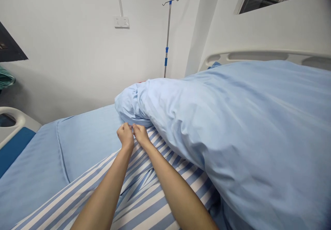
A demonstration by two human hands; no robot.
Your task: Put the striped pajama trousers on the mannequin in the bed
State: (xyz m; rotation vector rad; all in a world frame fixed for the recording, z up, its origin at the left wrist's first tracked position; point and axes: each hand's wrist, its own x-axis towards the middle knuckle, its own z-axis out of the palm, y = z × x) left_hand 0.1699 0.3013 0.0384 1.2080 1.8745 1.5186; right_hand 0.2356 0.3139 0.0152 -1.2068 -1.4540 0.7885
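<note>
Bed (15, 119): striped cloth (144, 192) runs lengthwise (left hand (125, 135), right hand (141, 134) pinching).

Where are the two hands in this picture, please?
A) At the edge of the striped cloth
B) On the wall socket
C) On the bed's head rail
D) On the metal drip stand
A. The left hand and right hand meet, fingers curled, at the top edge of the blue-and-white striped cloth.

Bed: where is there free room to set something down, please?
The blue sheet is free left of the hands, between the striped cloth and the side rail. It is crowded where the left hand and right hand meet the blue quilt.
</note>
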